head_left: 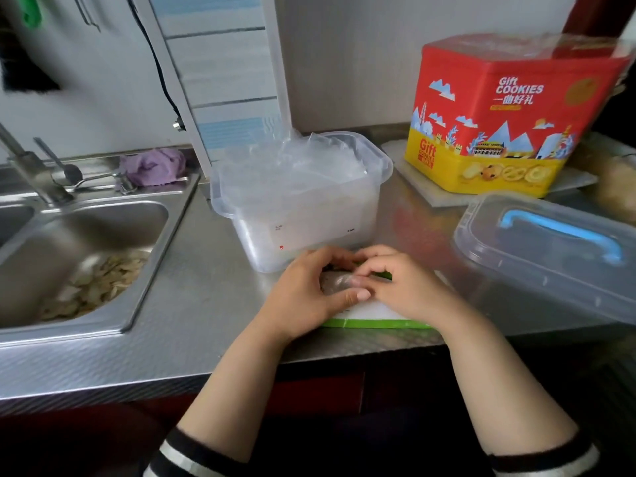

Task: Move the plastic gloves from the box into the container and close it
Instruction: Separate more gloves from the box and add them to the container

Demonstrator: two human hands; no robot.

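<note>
- While the worktop (192, 304) fills mid-frame, the container (299, 201) stands open at centre, already stuffed with plastic gloves (303, 163) — so more can go in.
- Its lid (550, 256) waits at right, off for loading.
- Box (375, 318), lower centre: left hand (303, 290) and right hand (402, 287) meet over its opening, fingers (358, 295) curled, seemingly pinching film — probably drawing more out.

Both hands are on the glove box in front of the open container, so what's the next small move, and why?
Probably pull the next gloves out of the box and lift them into the container. Both the left hand and right hand are at the box's opening, where clear plastic shows. The container stands open, already holding gloves, and its lid lies aside to the right.
</note>
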